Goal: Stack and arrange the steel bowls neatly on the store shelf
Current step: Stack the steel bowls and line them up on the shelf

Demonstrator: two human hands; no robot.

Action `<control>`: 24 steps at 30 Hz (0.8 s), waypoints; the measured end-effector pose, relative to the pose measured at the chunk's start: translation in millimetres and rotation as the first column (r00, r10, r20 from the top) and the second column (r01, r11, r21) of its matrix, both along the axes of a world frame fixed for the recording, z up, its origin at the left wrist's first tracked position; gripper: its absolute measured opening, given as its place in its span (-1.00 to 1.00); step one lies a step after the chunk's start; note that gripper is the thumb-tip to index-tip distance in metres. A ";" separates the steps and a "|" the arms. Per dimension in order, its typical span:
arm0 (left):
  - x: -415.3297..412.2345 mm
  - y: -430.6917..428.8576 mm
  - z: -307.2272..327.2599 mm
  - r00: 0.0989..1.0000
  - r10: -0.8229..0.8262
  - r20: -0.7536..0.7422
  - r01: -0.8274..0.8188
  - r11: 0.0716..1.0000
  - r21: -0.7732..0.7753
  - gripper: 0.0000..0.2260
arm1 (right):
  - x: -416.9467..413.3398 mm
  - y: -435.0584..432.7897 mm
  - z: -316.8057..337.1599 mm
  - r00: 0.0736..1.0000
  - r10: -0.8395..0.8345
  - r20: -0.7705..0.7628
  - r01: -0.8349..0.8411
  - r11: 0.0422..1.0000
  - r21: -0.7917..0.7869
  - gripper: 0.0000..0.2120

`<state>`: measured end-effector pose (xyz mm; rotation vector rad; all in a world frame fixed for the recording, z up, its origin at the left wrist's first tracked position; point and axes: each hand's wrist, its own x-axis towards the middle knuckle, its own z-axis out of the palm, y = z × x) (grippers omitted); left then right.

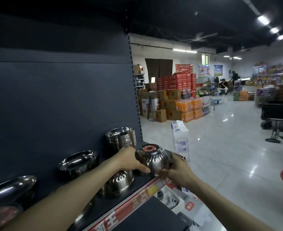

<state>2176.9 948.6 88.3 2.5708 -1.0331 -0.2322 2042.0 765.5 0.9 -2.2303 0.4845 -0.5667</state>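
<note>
Your left hand (130, 161) and right hand (175, 170) grip an inverted bowl (152, 157) from opposite sides, fingers curled at its rim. It is at the right end of the shelf (97, 205). A second bowl (120, 180), also inverted, sits just left of it. A stack (120, 137) stands behind.
</note>
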 end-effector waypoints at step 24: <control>-8.7 31.6 13.7 0.994 -0.111 -0.007 0.092 0.858 -0.506 -0.18 | -13.0 26.3 33.3 0.962 0.058 0.265 -0.073 0.996 0.044 -0.50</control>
